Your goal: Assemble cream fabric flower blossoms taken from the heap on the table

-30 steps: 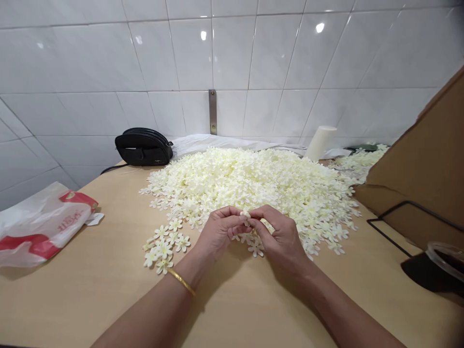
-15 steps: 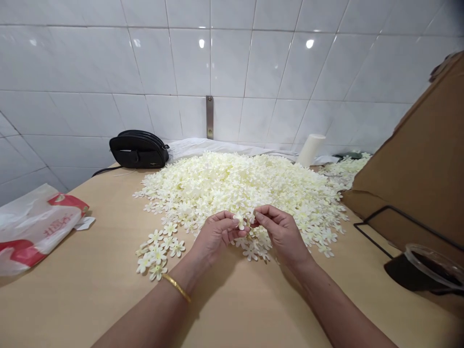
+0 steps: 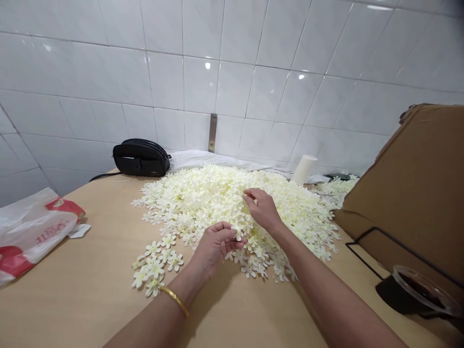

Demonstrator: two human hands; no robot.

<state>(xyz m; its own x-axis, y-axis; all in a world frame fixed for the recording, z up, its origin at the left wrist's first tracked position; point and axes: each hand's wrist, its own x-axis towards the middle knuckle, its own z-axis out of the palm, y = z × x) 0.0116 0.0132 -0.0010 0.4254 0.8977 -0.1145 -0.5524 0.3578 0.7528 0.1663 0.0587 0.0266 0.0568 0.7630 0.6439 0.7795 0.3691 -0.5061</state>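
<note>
A large heap of cream fabric flowers (image 3: pixel 224 193) covers the middle of a light wooden table (image 3: pixel 90 299). My left hand (image 3: pixel 217 244), with a gold bangle on its wrist, is curled and pinches one small flower (image 3: pixel 238 233) at the heap's near edge. Farther in, my right hand (image 3: pixel 263 209) rests on top of the heap with its fingertips pinched among the flowers; what they grip is too small to make out. A small separate cluster of flat flowers (image 3: pixel 154 263) lies on the table left of my left hand.
A black pouch (image 3: pixel 140 158) sits by the tiled wall at back left. A white and red plastic bag (image 3: pixel 31 229) lies at the left edge. A white cylinder (image 3: pixel 304 169) stands behind the heap. A cardboard box (image 3: pixel 416 193), black wire stand (image 3: pixel 380 241) and lidded cup (image 3: pixel 422 290) crowd the right.
My hands were together, both pinching one flower. My right hand has let go and reached forward onto the heap, while my left keeps the flower. The camera has tilted slightly.
</note>
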